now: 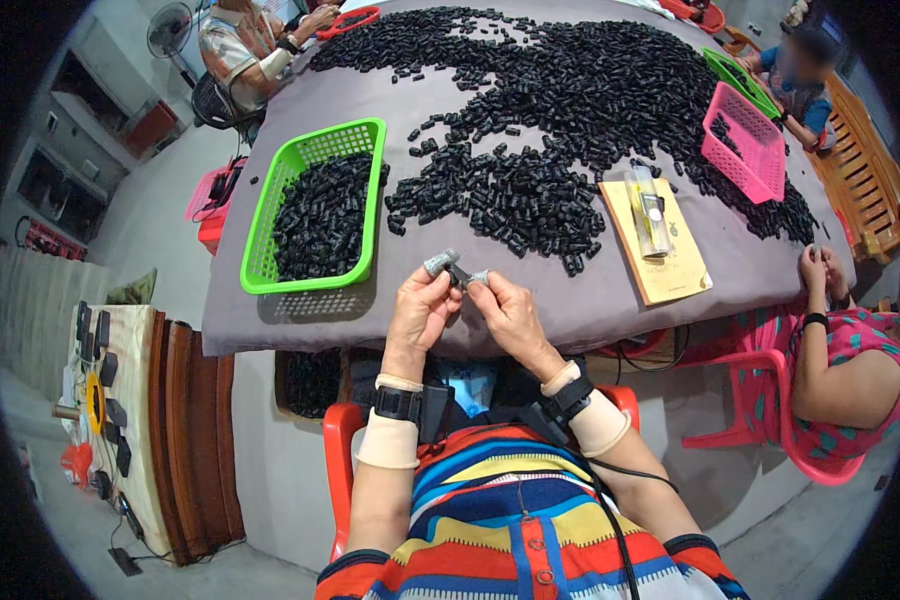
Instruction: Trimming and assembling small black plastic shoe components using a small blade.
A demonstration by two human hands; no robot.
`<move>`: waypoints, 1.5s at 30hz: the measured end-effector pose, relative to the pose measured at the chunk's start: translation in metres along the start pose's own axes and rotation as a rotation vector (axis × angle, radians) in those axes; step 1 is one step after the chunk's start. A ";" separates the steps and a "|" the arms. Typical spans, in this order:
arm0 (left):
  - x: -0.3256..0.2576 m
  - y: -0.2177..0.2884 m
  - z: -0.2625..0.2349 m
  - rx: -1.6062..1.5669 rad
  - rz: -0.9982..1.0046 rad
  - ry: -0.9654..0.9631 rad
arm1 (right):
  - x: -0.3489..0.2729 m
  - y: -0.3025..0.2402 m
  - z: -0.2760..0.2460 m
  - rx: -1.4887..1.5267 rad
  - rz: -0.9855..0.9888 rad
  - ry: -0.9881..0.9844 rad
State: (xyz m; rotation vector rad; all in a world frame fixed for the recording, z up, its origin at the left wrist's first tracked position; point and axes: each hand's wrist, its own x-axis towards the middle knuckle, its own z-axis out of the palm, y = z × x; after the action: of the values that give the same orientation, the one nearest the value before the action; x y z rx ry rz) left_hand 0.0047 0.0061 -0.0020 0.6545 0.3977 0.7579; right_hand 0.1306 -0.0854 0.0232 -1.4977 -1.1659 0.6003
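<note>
My left hand (422,312) and my right hand (511,314) meet over the near edge of the table, both closed in a pinch. Between their fingertips is a small black piece (457,273), partly hidden by the fingers, so its exact kind is unclear. Grey wrapping covers a fingertip on each hand. Just beyond my hands lies a broad heap of small black cylindrical parts (515,195). To the left, a green plastic basket (251,272) holds many similar black parts.
A yellow notepad (672,283) with a clear-and-yellow tool (652,215) on it lies right of the heap. A pink basket (760,172) and another green basket (738,76) stand farther right. People sit around the grey-covered table (260,325). A cable (625,520) runs along my right side.
</note>
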 end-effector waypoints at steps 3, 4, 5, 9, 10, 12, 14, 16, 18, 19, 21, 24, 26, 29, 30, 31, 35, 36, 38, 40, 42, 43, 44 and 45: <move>0.001 0.000 -0.004 0.003 -0.006 0.007 | -0.001 0.001 0.002 -0.026 -0.092 -0.012; 0.001 0.000 -0.004 0.002 -0.004 0.018 | -0.001 0.002 0.002 -0.059 -0.130 -0.011; 0.001 0.000 -0.005 0.002 -0.005 0.019 | -0.001 0.003 0.003 -0.092 -0.168 -0.010; 0.001 0.001 -0.007 0.016 -0.024 0.005 | -0.002 0.004 0.004 -0.106 -0.171 -0.011; 0.001 0.001 -0.006 0.023 -0.028 0.001 | -0.001 0.005 0.004 -0.119 -0.183 -0.007; 0.001 0.002 -0.006 0.019 -0.037 0.001 | -0.001 0.005 0.004 -0.132 -0.193 -0.004; 0.001 0.002 -0.005 0.013 -0.045 0.001 | -0.001 0.005 0.004 -0.124 -0.196 0.007; 0.000 0.002 -0.005 0.001 -0.056 0.017 | -0.001 0.003 0.005 -0.128 -0.188 0.013; -0.001 0.003 -0.004 -0.001 -0.055 0.011 | -0.002 0.003 0.005 -0.131 -0.180 0.019; -0.001 0.004 -0.003 -0.004 -0.055 0.005 | -0.001 0.004 0.005 -0.143 -0.182 0.019; -0.001 0.004 -0.003 -0.004 -0.056 0.006 | -0.001 0.005 0.006 -0.155 -0.185 0.019; 0.000 0.005 -0.003 -0.008 -0.069 0.011 | -0.001 0.004 0.006 -0.181 -0.177 0.020; 0.001 0.005 -0.003 -0.011 -0.079 0.015 | -0.001 0.004 0.007 -0.172 -0.184 0.026; 0.000 0.005 -0.004 -0.014 -0.088 0.020 | -0.001 0.003 0.006 -0.190 -0.187 0.019; 0.001 0.005 -0.005 -0.013 -0.090 0.019 | -0.001 0.003 0.006 -0.190 -0.186 0.020; 0.001 0.005 -0.005 -0.012 -0.093 0.019 | -0.001 0.003 0.006 -0.191 -0.183 0.017; 0.003 0.003 -0.005 -0.021 -0.101 0.000 | 0.000 0.005 0.007 -0.205 -0.181 0.028; 0.003 0.004 -0.006 -0.023 -0.104 0.004 | 0.001 0.006 0.008 -0.204 -0.181 0.027; 0.002 0.005 -0.007 -0.025 -0.107 0.008 | 0.001 0.007 0.010 -0.208 -0.186 0.029; 0.002 0.004 -0.007 -0.023 -0.108 0.001 | 0.001 0.007 0.010 -0.215 -0.181 0.030; 0.002 0.005 -0.006 -0.017 -0.111 0.001 | 0.002 0.007 0.010 -0.220 -0.177 0.031; 0.002 0.006 -0.005 -0.010 -0.112 0.002 | 0.002 0.007 0.011 -0.214 -0.186 0.040; 0.002 0.006 -0.005 -0.010 -0.112 0.002 | 0.002 0.007 0.012 -0.208 -0.195 0.049; 0.002 0.007 -0.005 -0.013 -0.119 -0.005 | 0.002 0.006 0.012 -0.208 -0.194 0.049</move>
State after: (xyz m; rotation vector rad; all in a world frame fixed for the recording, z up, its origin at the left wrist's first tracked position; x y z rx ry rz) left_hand 0.0002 0.0133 -0.0015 0.6145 0.4231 0.6451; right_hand 0.1235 -0.0783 0.0147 -1.5408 -1.3492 0.3156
